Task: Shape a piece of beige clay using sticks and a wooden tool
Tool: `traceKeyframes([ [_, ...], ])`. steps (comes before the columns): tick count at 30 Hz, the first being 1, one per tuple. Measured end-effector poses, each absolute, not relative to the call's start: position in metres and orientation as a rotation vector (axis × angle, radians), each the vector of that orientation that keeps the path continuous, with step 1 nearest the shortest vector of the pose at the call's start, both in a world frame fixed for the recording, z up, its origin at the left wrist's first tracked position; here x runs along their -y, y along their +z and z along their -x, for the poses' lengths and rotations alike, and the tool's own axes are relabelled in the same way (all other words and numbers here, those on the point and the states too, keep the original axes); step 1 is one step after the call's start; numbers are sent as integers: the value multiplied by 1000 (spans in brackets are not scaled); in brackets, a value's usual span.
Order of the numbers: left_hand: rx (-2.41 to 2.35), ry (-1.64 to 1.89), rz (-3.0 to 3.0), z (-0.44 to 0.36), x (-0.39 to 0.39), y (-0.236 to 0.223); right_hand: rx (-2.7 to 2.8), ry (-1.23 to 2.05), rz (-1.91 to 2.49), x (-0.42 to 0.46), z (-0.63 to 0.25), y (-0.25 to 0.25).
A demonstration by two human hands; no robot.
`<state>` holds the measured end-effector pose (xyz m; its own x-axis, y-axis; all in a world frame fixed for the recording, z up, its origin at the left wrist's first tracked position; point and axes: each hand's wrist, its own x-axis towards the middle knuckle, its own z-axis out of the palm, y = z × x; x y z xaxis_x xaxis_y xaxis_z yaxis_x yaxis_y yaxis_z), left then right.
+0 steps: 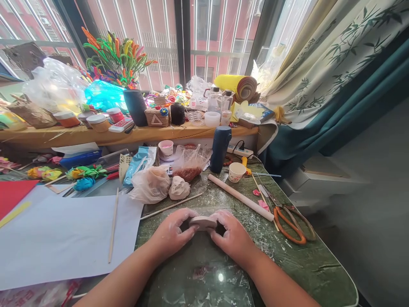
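A flat, rounded piece of greyish clay is held up between my two hands, just above the dark green table. My left hand pinches its left edge with thumb and fingers. On the opposite edge, my right hand grips in the same way. Whitish residue coats the fingers of both. Beyond them sits a lump of pale clay beside a crumpled plastic bag. A thin wooden stick lies just past my left hand, and a wooden rolling pin rests beyond my right.
Orange-handled scissors lie near the table's right edge. A paper cup and a dark blue cylinder stand at the back. White paper covers the left side, with another stick on it. Jars and crafts crowd the windowsill.
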<state>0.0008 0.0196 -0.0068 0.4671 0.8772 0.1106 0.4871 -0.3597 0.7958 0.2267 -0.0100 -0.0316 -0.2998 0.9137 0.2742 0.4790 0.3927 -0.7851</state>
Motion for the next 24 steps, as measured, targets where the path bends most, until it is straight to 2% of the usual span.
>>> traceKeyframes([
  [24,-1115,703,-2007,2,-22,-10,2001,742,1235,10,-223,-36],
])
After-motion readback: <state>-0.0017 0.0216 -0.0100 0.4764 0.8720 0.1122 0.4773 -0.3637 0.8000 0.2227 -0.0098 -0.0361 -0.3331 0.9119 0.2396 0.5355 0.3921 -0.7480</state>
